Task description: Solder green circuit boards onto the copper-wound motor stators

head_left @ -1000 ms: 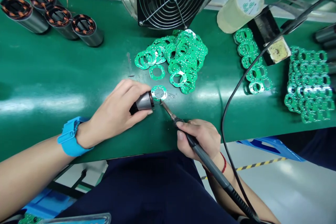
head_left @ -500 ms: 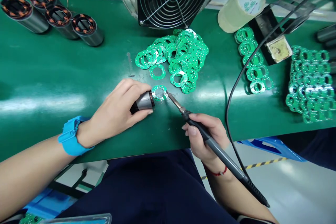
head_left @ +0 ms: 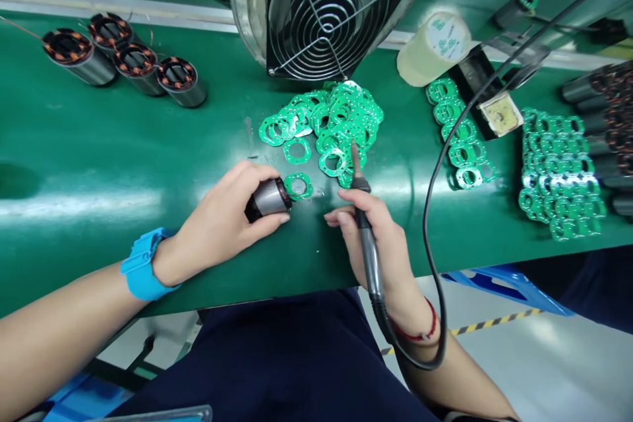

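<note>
Lying on its side, a metal motor stator (head_left: 270, 198) is gripped between the thumb and fingers of my left hand (head_left: 225, 214). Against or just beside its right end is a green ring-shaped circuit board (head_left: 299, 186); whether they are joined I cannot tell. My right hand (head_left: 378, 237) holds a soldering iron (head_left: 368, 247) by its dark handle, tip pointing away from me. That tip appears over the front of a loose pile of green ring boards (head_left: 346, 119); contact is unclear. One more single ring board (head_left: 297, 151) lies between the pile and the stator.
A fan with a wire guard (head_left: 324, 26) stands behind the pile. Several upright stators (head_left: 182, 82) are at the back left. To the right are a tape roll (head_left: 435, 46), a sponge holder (head_left: 500, 113), stacked boards (head_left: 561, 171) and more stators (head_left: 608, 125). The iron's cable (head_left: 430, 211) loops across the right side.
My right hand has turned the soldering iron upright in view and moved its tip off the board beside the stator, up toward the pile. The left hand keeps its hold; the view has shifted.
</note>
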The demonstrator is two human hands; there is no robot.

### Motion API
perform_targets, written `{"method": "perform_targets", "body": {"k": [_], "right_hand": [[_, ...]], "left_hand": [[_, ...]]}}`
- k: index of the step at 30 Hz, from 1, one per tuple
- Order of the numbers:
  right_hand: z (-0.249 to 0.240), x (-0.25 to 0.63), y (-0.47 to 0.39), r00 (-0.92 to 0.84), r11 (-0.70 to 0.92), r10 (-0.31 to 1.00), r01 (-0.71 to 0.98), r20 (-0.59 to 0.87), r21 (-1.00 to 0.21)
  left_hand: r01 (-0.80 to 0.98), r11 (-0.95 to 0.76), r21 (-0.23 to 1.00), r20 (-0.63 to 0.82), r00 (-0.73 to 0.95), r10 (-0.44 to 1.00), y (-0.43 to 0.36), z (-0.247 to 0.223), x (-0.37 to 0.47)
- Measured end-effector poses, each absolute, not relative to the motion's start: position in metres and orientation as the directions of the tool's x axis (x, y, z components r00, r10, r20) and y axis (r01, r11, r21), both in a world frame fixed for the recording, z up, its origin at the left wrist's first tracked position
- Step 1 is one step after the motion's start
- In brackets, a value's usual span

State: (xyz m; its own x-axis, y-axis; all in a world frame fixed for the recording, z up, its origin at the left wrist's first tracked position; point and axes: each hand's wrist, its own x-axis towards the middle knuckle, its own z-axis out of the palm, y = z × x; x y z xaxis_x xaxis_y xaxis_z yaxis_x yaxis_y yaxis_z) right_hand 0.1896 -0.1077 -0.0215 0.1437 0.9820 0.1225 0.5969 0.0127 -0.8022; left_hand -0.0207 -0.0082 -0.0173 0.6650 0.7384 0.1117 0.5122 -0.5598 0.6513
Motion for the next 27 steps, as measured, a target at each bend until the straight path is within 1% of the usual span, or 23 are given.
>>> {"method": "perform_targets", "body": {"k": [3, 6, 8, 10, 11, 12, 13, 15, 16, 17, 19, 20, 22, 24, 25, 27], "right_hand": [[-0.02, 0.177, -0.095, 0.178, -0.002, 0.977, 0.561, 0.118, -0.828], [-0.021, 0.161, -0.087, 0.243, 0.018, 0.961, 0.431, 0.135, -0.902], [-0.02, 0.152, -0.083, 0.305, 0.053, 0.938, 0.341, 0.164, -0.939], [-0.018, 0.148, -0.078, 0.35, 0.095, 0.917, 0.275, 0.191, -0.957], [-0.016, 0.149, -0.075, 0.349, 0.115, 0.916, 0.25, 0.2, -0.961], [-0.015, 0.15, -0.071, 0.321, 0.125, 0.927, 0.228, 0.196, -0.966], [-0.013, 0.152, -0.066, 0.259, 0.129, 0.948, 0.212, 0.183, -0.969], [-0.012, 0.157, -0.056, 0.073, 0.117, 0.988, 0.238, 0.138, -0.964], [-0.011, 0.159, -0.051, -0.025, 0.114, 0.993, 0.289, 0.111, -0.951], [-0.011, 0.161, -0.047, -0.106, 0.123, 0.99, 0.362, 0.09, -0.924], [-0.012, 0.16, -0.044, -0.172, 0.196, 0.978, 0.538, 0.121, -0.82], [-0.012, 0.158, -0.045, -0.169, 0.245, 0.969, 0.623, 0.177, -0.743], [-0.014, 0.154, -0.05, -0.152, 0.326, 0.931, 0.755, 0.331, -0.569], [-0.015, 0.15, -0.058, -0.172, 0.378, 0.883, 0.813, 0.437, -0.444], [-0.016, 0.149, -0.06, -0.207, 0.407, 0.87, 0.813, 0.447, -0.417], [-0.016, 0.15, -0.063, -0.293, 0.463, 0.863, 0.784, 0.411, -0.413]], "left_hand": [[0.493, -0.452, 0.744, 0.059, 0.624, 0.779, -0.011, -0.013, -0.025], [0.382, -0.327, 0.864, 0.016, 0.629, 0.778, -0.015, -0.011, -0.029], [0.295, -0.196, 0.935, -0.042, 0.641, 0.766, -0.016, -0.011, -0.031], [0.215, -0.068, 0.974, -0.095, 0.666, 0.74, -0.015, -0.013, -0.032], [0.195, -0.038, 0.98, -0.106, 0.679, 0.726, -0.013, -0.013, -0.031], [0.204, -0.049, 0.978, -0.108, 0.69, 0.716, -0.011, -0.014, -0.031], [0.242, -0.103, 0.965, -0.099, 0.697, 0.71, -0.01, -0.015, -0.031], [0.366, -0.278, 0.888, -0.066, 0.7, 0.711, -0.006, -0.016, -0.031], [0.422, -0.359, 0.832, -0.049, 0.702, 0.71, -0.005, -0.016, -0.031], [0.466, -0.418, 0.78, -0.04, 0.703, 0.71, -0.004, -0.016, -0.032], [0.514, -0.47, 0.718, -0.041, 0.705, 0.708, -0.001, -0.016, -0.035], [0.52, -0.474, 0.711, -0.05, 0.709, 0.704, 0.001, -0.016, -0.037], [0.505, -0.454, 0.734, -0.068, 0.72, 0.691, 0.005, -0.013, -0.042], [0.457, -0.397, 0.796, -0.089, 0.738, 0.669, 0.011, -0.011, -0.048], [0.43, -0.357, 0.829, -0.101, 0.744, 0.661, 0.014, -0.009, -0.05], [0.392, -0.285, 0.875, -0.116, 0.74, 0.662, 0.019, -0.007, -0.051]]}}
